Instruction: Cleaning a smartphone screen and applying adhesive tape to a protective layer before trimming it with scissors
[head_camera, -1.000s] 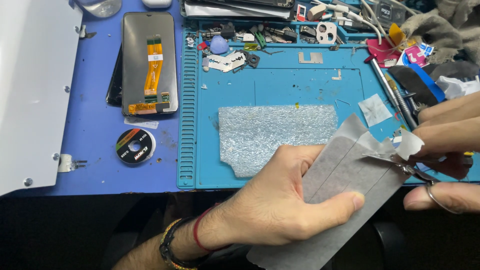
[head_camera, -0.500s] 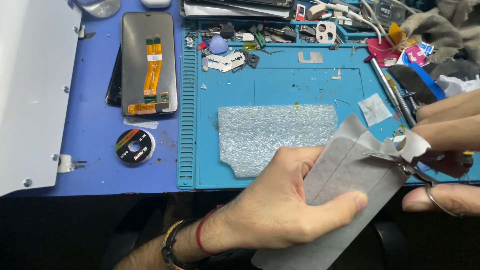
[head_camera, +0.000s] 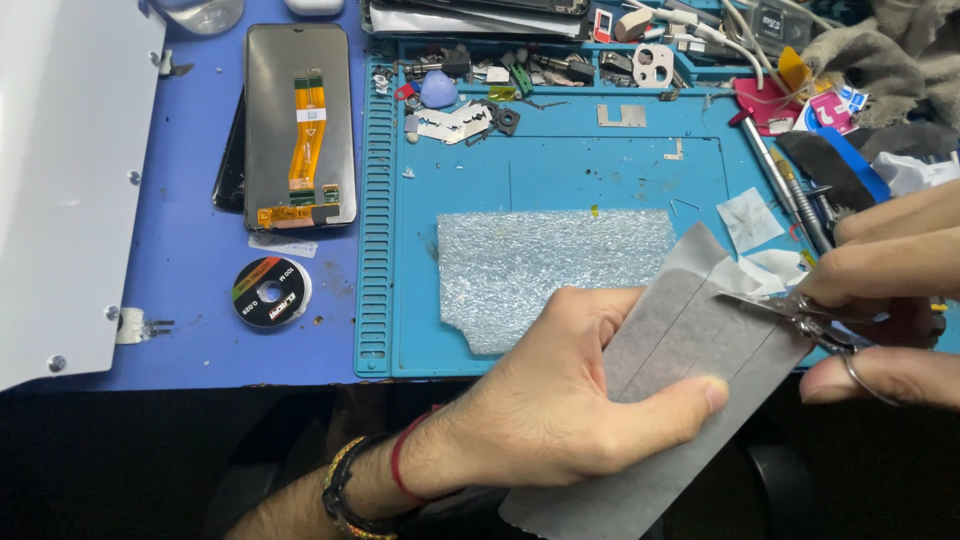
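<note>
Grey adhesive sheet (head_camera: 690, 350) sits in our left hand (head_camera: 560, 410), raised just above the front edge of the blue repair mat (head_camera: 560, 170); thumb lies flat on top, fingers curled underneath, clamping it taut. Our right hand (head_camera: 890, 300) holds small scissors (head_camera: 800, 315), fingers closed through and around the loops, blades meeting the sheet at its upper right edge, beside a faint lengthwise line. We judge the cut in hand to be a trim along that edge. To do it well: keep the sheet flat and tensioned, feed it into the blades rather than chasing with the tips, take short bites, follow the line. Beyond lie a bubble-wrap pad (head_camera: 550, 270), a phone screen (head_camera: 300, 125) face down with its orange flex showing, and a tape roll (head_camera: 270, 292) on the worktop (head_camera: 190, 330).
</note>
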